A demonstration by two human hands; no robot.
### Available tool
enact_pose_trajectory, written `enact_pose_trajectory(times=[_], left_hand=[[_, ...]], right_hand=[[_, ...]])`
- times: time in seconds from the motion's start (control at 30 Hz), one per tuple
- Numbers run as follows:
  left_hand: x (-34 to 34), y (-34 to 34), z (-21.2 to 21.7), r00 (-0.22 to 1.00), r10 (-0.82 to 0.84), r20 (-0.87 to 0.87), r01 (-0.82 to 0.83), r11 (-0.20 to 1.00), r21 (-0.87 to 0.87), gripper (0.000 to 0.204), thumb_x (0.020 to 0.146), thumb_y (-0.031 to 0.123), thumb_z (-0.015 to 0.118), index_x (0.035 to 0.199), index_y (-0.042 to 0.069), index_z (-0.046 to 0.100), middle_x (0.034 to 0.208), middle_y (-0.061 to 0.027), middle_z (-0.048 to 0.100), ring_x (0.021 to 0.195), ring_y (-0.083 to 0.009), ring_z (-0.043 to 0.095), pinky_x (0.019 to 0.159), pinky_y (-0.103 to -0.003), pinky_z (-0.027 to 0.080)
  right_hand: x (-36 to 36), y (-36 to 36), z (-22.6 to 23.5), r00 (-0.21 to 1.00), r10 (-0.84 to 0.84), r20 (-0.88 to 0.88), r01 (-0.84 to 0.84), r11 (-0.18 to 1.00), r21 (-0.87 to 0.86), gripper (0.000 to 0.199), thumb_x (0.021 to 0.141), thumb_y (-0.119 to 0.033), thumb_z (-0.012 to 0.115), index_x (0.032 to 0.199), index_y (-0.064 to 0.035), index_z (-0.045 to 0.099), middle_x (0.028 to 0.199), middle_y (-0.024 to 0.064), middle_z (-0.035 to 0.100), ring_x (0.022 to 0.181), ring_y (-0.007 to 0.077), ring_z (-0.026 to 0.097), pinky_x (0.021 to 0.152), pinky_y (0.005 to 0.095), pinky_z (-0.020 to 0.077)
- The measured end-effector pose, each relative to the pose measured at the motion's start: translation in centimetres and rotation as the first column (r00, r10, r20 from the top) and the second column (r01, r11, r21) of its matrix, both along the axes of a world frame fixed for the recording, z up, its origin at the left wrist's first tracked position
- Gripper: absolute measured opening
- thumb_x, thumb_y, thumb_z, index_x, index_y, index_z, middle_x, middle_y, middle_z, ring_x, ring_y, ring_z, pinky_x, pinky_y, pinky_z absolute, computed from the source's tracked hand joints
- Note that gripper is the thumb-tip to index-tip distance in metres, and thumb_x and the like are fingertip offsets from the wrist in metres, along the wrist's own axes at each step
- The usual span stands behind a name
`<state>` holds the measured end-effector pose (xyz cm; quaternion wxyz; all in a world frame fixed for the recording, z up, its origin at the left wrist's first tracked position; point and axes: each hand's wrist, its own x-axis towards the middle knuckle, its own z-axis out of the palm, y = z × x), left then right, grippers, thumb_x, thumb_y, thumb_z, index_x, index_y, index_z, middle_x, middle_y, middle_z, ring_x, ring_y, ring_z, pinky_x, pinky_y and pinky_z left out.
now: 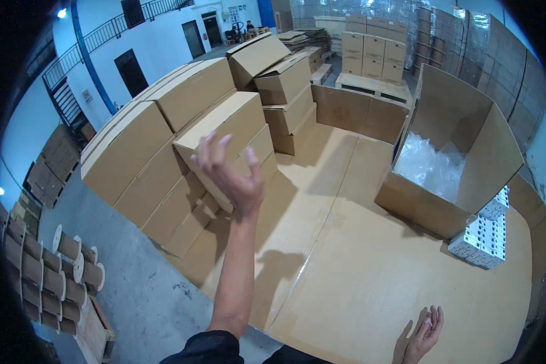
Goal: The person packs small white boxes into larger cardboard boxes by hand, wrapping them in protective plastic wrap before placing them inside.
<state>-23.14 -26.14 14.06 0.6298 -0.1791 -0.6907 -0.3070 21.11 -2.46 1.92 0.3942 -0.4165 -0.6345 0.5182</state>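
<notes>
Head view is showing the person's left hand raised on an outstretched bare forearm, its fingers spreading loosely apart and curling a little, gripping nothing; it is hanging in the air in front of a stack of closed brown cardboard cartons, nearest the middle carton's upper corner, though whether it is touching the carton cannot be told. The right hand is showing low at the bottom edge, palm turned up, fingers lying open and relaxed, holding nothing, hovering over a wide sheet of flattened brown cardboard that is covering the floor. To the right, a large open brown cardboard box is standing on that sheet with its flaps up, and crumpled clear plastic film is lying inside it. Just beside the box's right lower corner, a pile of small white cartons is resting on the sheet. At the lower left, brown cardboard spools with pale ends are lying stacked on a wooden pallet on the grey concrete floor. Far behind, more brown cartons are standing on pallets against a wall of wrapped goods.
</notes>
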Motion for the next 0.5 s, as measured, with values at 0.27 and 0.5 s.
enact_pose_trajectory(times=[0.27, 0.5], left_hand=[[-13.2, 5.1, 11.8, 0.973, 0.230, 0.010, -0.195, 0.844, -0.499, 0.062, 0.074, 0.024, 0.086, 0.126, 0.008, 0.056, 0.131, -0.0148, 0.052, 0.132, -0.0344, 0.045, 0.118, -0.059, 0.028], [-23.1, 6.0, 17.6, 0.621, 0.696, 0.360, -0.148, 0.555, -0.819, 0.096, 0.063, 0.034, 0.093, 0.143, 0.004, 0.050, 0.146, -0.0178, 0.050, 0.138, -0.0399, 0.046, 0.121, -0.061, 0.021]], right_hand=[[0.3, 0.2, -0.8, 0.993, 0.030, 0.110, -0.036, 0.998, 0.052, 0.053, 0.105, -0.023, 0.057, 0.148, 0.0033, 0.041, 0.142, 0.0195, 0.057, 0.131, 0.0298, 0.055, 0.110, 0.0392, 0.0442], [0.4, 0.7, -2.1, 1.000, -0.027, -0.014, 0.026, 0.998, -0.062, 0.056, 0.103, -0.026, 0.060, 0.148, 0.0009, 0.041, 0.144, 0.0182, 0.054, 0.133, 0.0295, 0.053, 0.109, 0.0406, 0.0456]])
